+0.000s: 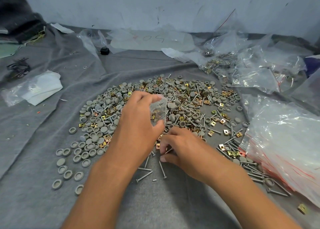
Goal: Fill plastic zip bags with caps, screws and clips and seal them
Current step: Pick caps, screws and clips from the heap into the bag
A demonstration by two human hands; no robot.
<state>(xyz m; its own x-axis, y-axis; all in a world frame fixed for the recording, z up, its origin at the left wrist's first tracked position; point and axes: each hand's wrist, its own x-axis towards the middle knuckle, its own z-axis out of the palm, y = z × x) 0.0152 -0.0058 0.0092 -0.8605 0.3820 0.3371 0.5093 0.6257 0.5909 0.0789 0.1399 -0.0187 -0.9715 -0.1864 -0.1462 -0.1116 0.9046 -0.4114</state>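
Note:
A wide heap of grey caps (97, 138), screws (174, 94) and brass-coloured clips (206, 101) covers the middle of the grey cloth (43, 125). My left hand (138, 118) grips a small clear zip bag (158, 113) above the heap; caps and clips show inside it. Just below and to the right, my right hand (180, 147) is down at the heap's near edge, its thumb and fingers pinching a screw (168, 151). A few loose screws (162, 170) lie under both wrists.
A stack of empty zip bags with red seal strips (284, 142) lies at the right. Filled and crumpled bags (225, 59) sit at the back right. A bag with white paper (39, 88) lies at the left, black clips (18, 67) beyond it. A wall closes the back.

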